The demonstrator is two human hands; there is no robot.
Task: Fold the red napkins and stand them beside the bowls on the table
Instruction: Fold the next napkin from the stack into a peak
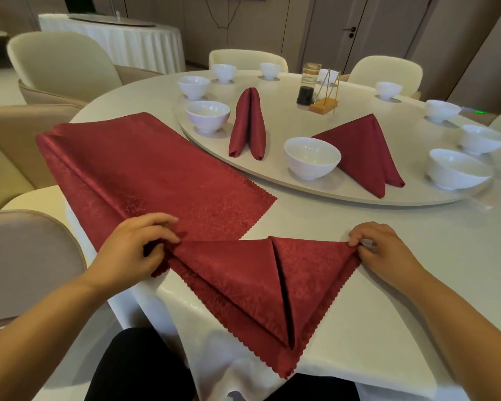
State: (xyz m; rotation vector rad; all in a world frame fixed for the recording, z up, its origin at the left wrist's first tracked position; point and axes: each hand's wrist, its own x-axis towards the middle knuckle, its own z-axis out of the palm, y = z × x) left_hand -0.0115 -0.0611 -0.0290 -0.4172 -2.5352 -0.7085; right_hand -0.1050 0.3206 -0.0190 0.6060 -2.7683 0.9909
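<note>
White-clothed surface, bowls ringing the turntable, two standing napkins up already. At the near edge lies the half-folded napkin, long edge running left to right, point hanging toward the person. Left hand pinches its left corner, right hand pinches its right corner. Both equally near, so the corners likely swing together next.

Cream chairs at left and far side; behind, a white-skirted table stands before beige wall panels and a door.
</note>
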